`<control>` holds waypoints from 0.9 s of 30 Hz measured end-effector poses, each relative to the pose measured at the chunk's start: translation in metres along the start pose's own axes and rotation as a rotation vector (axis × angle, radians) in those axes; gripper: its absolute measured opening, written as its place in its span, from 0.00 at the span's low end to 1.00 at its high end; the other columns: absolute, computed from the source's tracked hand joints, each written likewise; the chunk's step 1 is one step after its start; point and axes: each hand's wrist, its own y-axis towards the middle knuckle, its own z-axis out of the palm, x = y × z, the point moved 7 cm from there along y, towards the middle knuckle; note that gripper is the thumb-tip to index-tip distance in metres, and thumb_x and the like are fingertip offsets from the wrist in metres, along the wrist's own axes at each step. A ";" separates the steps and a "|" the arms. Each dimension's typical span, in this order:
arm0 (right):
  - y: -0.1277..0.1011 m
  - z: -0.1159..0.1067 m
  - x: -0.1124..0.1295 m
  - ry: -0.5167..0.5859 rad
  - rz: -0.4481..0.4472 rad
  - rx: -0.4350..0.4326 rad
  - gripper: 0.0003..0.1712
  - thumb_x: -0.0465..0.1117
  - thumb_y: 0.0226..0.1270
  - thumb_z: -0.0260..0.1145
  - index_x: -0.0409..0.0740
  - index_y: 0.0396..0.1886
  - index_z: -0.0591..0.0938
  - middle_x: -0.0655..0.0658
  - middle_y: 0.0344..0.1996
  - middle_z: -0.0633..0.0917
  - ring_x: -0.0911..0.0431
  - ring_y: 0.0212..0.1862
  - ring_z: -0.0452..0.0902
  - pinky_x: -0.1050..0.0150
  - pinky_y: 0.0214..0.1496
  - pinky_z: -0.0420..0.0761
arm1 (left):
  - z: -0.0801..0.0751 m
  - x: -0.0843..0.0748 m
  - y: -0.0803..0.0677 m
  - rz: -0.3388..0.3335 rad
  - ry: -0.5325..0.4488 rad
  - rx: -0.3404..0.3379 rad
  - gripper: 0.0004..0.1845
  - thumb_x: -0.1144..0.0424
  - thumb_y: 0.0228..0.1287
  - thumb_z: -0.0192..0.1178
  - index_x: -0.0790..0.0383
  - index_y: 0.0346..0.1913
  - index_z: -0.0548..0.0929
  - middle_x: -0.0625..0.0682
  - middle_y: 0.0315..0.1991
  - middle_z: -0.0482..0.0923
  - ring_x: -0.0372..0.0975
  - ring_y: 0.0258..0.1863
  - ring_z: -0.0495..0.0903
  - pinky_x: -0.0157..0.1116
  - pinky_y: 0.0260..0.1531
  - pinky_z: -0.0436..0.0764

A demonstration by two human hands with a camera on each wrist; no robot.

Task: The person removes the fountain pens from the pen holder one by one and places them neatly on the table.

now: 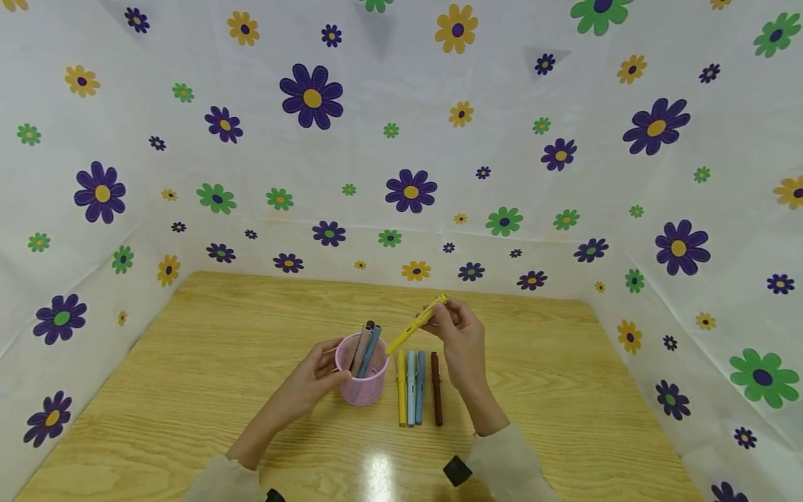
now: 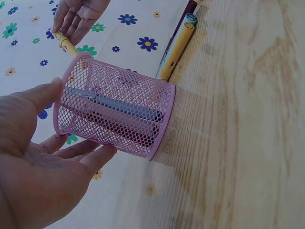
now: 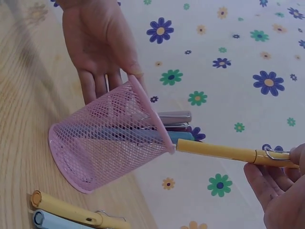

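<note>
A pink mesh pen cup [image 1: 362, 390] stands upright on the table, with a grey pen [image 1: 360, 352], a blue pen [image 1: 370, 348] and a dark brown one inside. My left hand [image 1: 312, 376] holds the cup from its left side, thumb at the rim and fingers around the wall. In my right hand [image 1: 463, 341], a yellow pen [image 1: 410, 331] is pinched near its clip end. It slants down to the left, and its lower end [image 3: 183, 144] is right at the cup's rim.
Right of the cup, a yellow pen [image 1: 401, 397], a light blue pen [image 1: 410, 397] and a blue pen [image 1: 420, 397] lie side by side on the wooden table [image 1: 546, 390]. A brown pen [image 1: 437, 397] lies slightly apart. A flower-patterned sheet [image 1: 364, 153] rises behind and at both sides.
</note>
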 end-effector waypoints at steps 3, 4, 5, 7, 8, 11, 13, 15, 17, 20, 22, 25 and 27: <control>0.001 -0.006 0.003 -0.002 -0.004 -0.009 0.11 0.33 0.79 0.61 0.26 0.52 0.79 0.28 0.42 0.84 0.50 0.41 0.88 0.51 0.51 0.89 | 0.000 0.000 0.000 0.005 0.000 0.002 0.38 0.61 0.77 0.61 0.68 0.79 0.53 0.71 0.78 0.54 0.61 0.77 0.56 0.48 0.74 0.64; 0.001 -0.008 0.004 -0.004 -0.004 -0.012 0.12 0.33 0.79 0.62 0.27 0.52 0.79 0.28 0.42 0.84 0.50 0.42 0.88 0.51 0.51 0.89 | 0.000 0.000 0.000 0.001 0.001 -0.001 0.38 0.61 0.77 0.61 0.68 0.79 0.53 0.71 0.78 0.54 0.61 0.77 0.56 0.47 0.74 0.65; 0.002 -0.010 0.005 -0.006 -0.005 -0.015 0.12 0.33 0.79 0.62 0.27 0.53 0.79 0.28 0.43 0.84 0.50 0.42 0.88 0.52 0.51 0.89 | 0.000 0.000 0.000 0.001 0.003 -0.002 0.38 0.61 0.77 0.61 0.68 0.79 0.53 0.71 0.78 0.54 0.61 0.77 0.56 0.46 0.74 0.65; 0.002 -0.014 0.006 -0.016 -0.003 -0.022 0.13 0.34 0.79 0.62 0.27 0.54 0.79 0.28 0.44 0.84 0.50 0.42 0.88 0.53 0.51 0.89 | 0.000 0.000 0.000 0.000 0.007 -0.004 0.38 0.61 0.77 0.61 0.68 0.79 0.53 0.71 0.78 0.54 0.61 0.77 0.56 0.46 0.74 0.65; 0.003 -0.016 0.006 -0.021 -0.003 -0.026 0.13 0.34 0.79 0.62 0.28 0.55 0.79 0.28 0.45 0.84 0.50 0.42 0.88 0.53 0.51 0.89 | 0.000 0.000 0.000 -0.003 0.008 -0.006 0.38 0.61 0.77 0.61 0.68 0.79 0.53 0.70 0.79 0.54 0.61 0.77 0.56 0.45 0.74 0.65; 0.003 -0.023 0.006 -0.036 0.005 -0.036 0.14 0.35 0.80 0.62 0.28 0.56 0.79 0.30 0.45 0.84 0.50 0.42 0.88 0.53 0.51 0.89 | 0.000 0.001 0.000 -0.005 0.007 -0.008 0.38 0.61 0.77 0.61 0.68 0.79 0.53 0.71 0.78 0.54 0.61 0.77 0.56 0.46 0.74 0.65; 0.003 -0.026 0.006 -0.045 0.011 -0.040 0.14 0.36 0.80 0.61 0.28 0.56 0.79 0.32 0.44 0.85 0.50 0.42 0.88 0.53 0.51 0.89 | 0.000 0.002 0.000 -0.009 0.004 -0.007 0.38 0.61 0.77 0.62 0.68 0.79 0.53 0.71 0.78 0.54 0.60 0.77 0.56 0.46 0.74 0.65; 0.002 -0.030 0.007 -0.053 0.016 -0.043 0.14 0.36 0.80 0.61 0.28 0.55 0.79 0.34 0.43 0.86 0.50 0.42 0.88 0.53 0.51 0.89 | 0.000 0.002 0.000 -0.007 0.004 -0.005 0.38 0.61 0.77 0.62 0.68 0.79 0.53 0.71 0.78 0.54 0.61 0.77 0.56 0.47 0.74 0.65; 0.002 -0.033 0.007 -0.063 0.021 -0.049 0.15 0.36 0.80 0.61 0.27 0.55 0.79 0.37 0.42 0.86 0.50 0.42 0.88 0.54 0.51 0.89 | -0.001 0.002 0.000 -0.008 0.002 -0.005 0.38 0.62 0.77 0.61 0.68 0.79 0.53 0.71 0.78 0.54 0.61 0.77 0.56 0.47 0.74 0.65; 0.002 -0.038 0.007 -0.072 0.029 -0.058 0.15 0.37 0.80 0.62 0.28 0.55 0.79 0.38 0.42 0.87 0.51 0.41 0.88 0.54 0.50 0.89 | 0.000 0.002 0.000 -0.010 0.001 -0.007 0.38 0.62 0.77 0.61 0.68 0.79 0.53 0.71 0.78 0.54 0.60 0.77 0.56 0.47 0.74 0.65; 0.001 -0.042 0.006 -0.076 0.032 -0.059 0.15 0.37 0.80 0.62 0.28 0.55 0.79 0.35 0.42 0.86 0.50 0.41 0.88 0.54 0.50 0.89 | 0.000 0.001 0.000 -0.011 0.003 -0.009 0.38 0.62 0.77 0.61 0.68 0.79 0.53 0.71 0.78 0.54 0.60 0.77 0.56 0.47 0.74 0.66; 0.001 -0.047 0.006 -0.084 0.039 -0.062 0.15 0.37 0.80 0.62 0.29 0.55 0.79 0.30 0.45 0.84 0.50 0.41 0.88 0.54 0.50 0.89 | -0.001 0.001 -0.001 -0.011 0.009 -0.013 0.38 0.62 0.77 0.61 0.68 0.79 0.54 0.71 0.78 0.54 0.60 0.77 0.57 0.46 0.73 0.66; 0.000 -0.050 0.006 -0.091 0.046 -0.063 0.15 0.37 0.80 0.61 0.29 0.55 0.79 0.26 0.46 0.83 0.51 0.41 0.88 0.54 0.51 0.89 | -0.001 0.001 -0.001 -0.012 0.010 -0.014 0.38 0.62 0.77 0.61 0.68 0.79 0.54 0.71 0.78 0.54 0.60 0.77 0.57 0.46 0.73 0.67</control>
